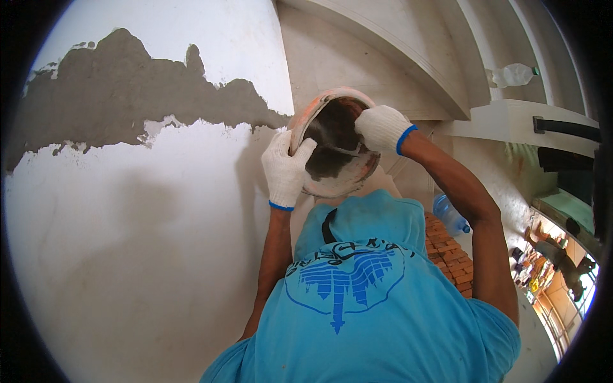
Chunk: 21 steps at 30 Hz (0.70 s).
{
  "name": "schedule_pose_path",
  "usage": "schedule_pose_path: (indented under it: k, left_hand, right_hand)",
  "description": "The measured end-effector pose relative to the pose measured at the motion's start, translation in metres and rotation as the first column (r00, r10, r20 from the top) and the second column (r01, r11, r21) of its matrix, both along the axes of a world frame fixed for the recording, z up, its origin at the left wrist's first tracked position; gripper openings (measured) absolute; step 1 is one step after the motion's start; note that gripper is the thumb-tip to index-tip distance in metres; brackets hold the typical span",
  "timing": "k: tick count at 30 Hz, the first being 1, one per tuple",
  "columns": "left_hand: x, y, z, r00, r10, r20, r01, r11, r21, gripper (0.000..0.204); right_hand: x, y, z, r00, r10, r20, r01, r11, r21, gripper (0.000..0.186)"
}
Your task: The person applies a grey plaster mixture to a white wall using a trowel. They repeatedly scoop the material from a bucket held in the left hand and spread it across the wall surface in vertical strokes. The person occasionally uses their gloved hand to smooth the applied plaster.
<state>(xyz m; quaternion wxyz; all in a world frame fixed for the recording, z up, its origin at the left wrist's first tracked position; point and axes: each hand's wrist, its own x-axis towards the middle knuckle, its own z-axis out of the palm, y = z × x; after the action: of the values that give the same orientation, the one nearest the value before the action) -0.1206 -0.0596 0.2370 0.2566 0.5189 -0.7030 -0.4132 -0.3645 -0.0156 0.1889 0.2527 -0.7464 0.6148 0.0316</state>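
A round orange bucket (pixel 336 184), smeared grey with mortar, is tilted so that its mouth faces me. Dark wet-looking patches show inside it. My left hand (pixel 285 167), in a white knit glove with a blue cuff, is closed on the left rim, thumb over the edge. My right hand (pixel 384 129), gloved the same way, is closed at the upper right rim with its fingers curled toward the inside. Those fingertips are partly hidden. On the white wall (pixel 159 255) to my left runs a rough-edged band of grey mortar (pixel 137 89).
Pale curved stair steps (pixel 383 38) rise ahead and to the right, a clear plastic bottle (pixel 514 75) lying on one. A blue water jug (pixel 450 214) and stacked red bricks (pixel 450 255) are at my right. A person (pixel 562 262) is at the far right.
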Motion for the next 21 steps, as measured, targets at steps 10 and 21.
schedule_pose_path:
  k: [10, 21]
  left_hand:
    - [0.01, -0.001, -0.012, 0.999, 0.012, 0.041, -0.013, 1.0, 0.004, 0.029]
    - [0.013, -0.008, -0.012, 0.991, 0.13, 0.013, -0.131, 0.986, 0.104, 0.028]
  right_hand:
    - [-0.006, -0.01, -0.008, 0.987, 0.052, 0.152, -0.072, 0.989, 0.133, 0.023]
    - [-0.036, 0.031, 0.011, 0.755, -0.484, 0.443, 0.117, 0.764, 0.635, 0.021]
